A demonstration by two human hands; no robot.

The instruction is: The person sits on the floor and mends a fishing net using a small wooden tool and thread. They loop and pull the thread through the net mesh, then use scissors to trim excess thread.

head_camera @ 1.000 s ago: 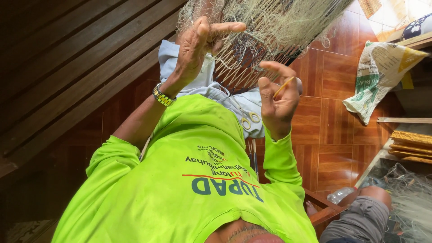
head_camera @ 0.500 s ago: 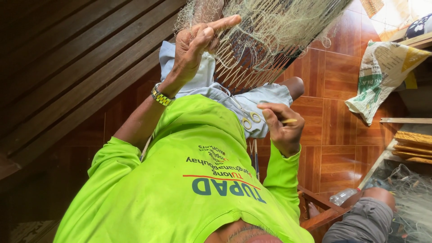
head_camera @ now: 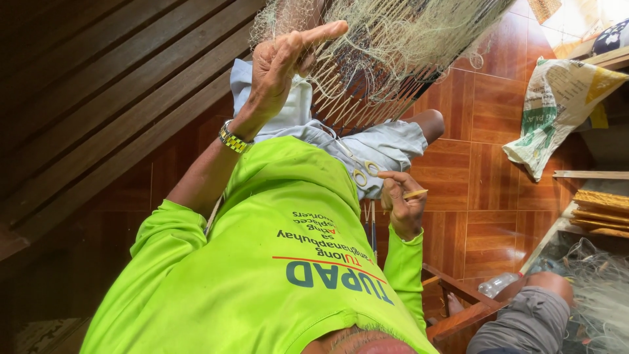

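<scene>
— Where's the net?
— The fishing net (head_camera: 393,46) hangs at the top of the view, its strands slanting down toward the lap. The left hand (head_camera: 282,65) is raised into it, fingers stretched out and spread, strands running across them; no closed grip that I can see.
— And the other hand?
— The right hand (head_camera: 401,203) sits lower, near the shorts (head_camera: 393,147), fingers pinched on a thin yellow netting needle (head_camera: 415,194). Its long axis lies nearly level, tip pointing toward the tiled floor (head_camera: 485,131).
— Anything nearby?
— Scissors (head_camera: 357,167) rest on the lap, just beside that hand.
</scene>
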